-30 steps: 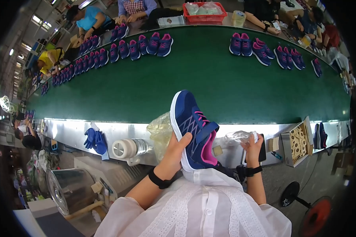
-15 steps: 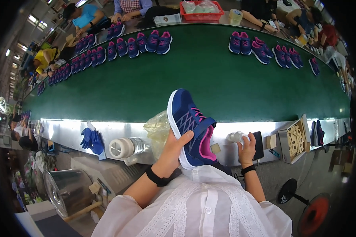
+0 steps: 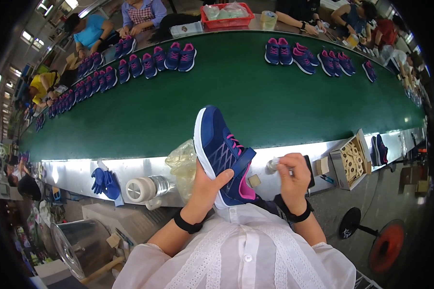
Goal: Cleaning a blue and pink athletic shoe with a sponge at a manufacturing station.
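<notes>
My left hand is closed around a sneaker, dark blue with pink laces, a pink lining and a white sole. Its toe points away from me, and my thumb presses on its side below the blue strap. The shoe is held up before my chest, above the bench edge. My right hand is raised over the metal ledge with its fingers drawn into a pinch. At the fingertips is a small clear, whitish bottle; whether the fingers touch it or pinch a small part, I cannot make out.
Beyond the metal ledge runs a green belt with rows of similar sneakers. On the ledge are a yellowish plastic bag, a water bottle, blue gloves and a box of patterned pieces. Several people work across the belt.
My right hand has risen and come nearer to me from the small bottle, its fingers closing into a pinch. The view has shifted a little; my left hand keeps its hold on the sneaker.
</notes>
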Available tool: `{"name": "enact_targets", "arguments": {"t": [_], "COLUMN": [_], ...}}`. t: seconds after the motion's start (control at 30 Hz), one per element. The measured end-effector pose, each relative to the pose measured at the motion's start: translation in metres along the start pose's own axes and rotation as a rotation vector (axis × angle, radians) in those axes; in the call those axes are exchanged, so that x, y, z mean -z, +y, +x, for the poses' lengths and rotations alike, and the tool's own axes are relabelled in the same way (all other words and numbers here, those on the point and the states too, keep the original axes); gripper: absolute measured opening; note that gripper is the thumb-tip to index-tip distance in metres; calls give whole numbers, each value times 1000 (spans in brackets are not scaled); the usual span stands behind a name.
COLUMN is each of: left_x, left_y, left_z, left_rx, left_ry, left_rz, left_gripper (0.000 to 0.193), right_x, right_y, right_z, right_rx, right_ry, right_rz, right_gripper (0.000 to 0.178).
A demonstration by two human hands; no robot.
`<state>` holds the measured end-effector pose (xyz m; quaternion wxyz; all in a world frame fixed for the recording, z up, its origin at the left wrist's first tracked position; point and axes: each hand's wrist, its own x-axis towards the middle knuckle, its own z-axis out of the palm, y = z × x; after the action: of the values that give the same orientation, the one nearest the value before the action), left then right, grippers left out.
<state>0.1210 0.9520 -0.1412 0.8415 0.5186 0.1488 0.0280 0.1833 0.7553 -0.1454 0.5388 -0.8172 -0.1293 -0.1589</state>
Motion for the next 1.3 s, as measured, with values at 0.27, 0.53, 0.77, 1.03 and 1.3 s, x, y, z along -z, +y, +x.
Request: {"name": "enact_targets", "arguments": {"t": [0.27,0.53,0.77,1.03,1.3], "left_x": [4,13,19,26,30], "left_y": [-6,-5,-3,2,17], "left_z": [-5,-8,-12,-13,-18], "left_rx": [-110,-106,-90,-76,-32], "left_ry": [39,27,12,-7,-28], "left_rz": [183,56,148,91,84], "left_gripper": [66,58,56,54,53], "right_x": [-40,-48,-49,-56,-60], "right_y": [-37,-42,-44,-49,-48], "right_z": [5,7,2,3,1], "right_rx": [488,647,649,644,604], "right_ry": [-291,-222,-243,-185,-211], "right_rz": [-1,-46,-111,-169,-146], "right_gripper": [16,15,11,10,11]}}
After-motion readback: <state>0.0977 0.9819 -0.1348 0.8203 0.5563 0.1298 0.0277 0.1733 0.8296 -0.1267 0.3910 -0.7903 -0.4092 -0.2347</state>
